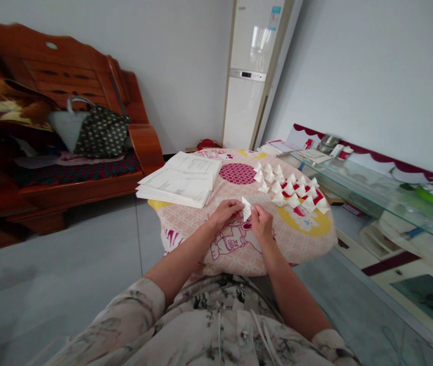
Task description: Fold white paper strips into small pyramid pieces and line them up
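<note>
A small folded white paper piece [246,208] is pinched between both hands over a pink patterned cushion [235,244]. My left hand [225,210] grips its left side with curled fingers. My right hand [260,221] grips its right side, fingers closed. Several finished folded paper triangles [290,189], white with some red, lie in rows on the cushion's far right. A stack of printed white sheets [181,179] rests on the cushion's far left edge.
A red wooden bench [86,152] with a dotted bag [99,131] stands at left. A tall white air conditioner [252,71] fills the corner. A glass-topped cabinet [384,198] with cups and papers runs along the right. Grey floor [67,264] lies between.
</note>
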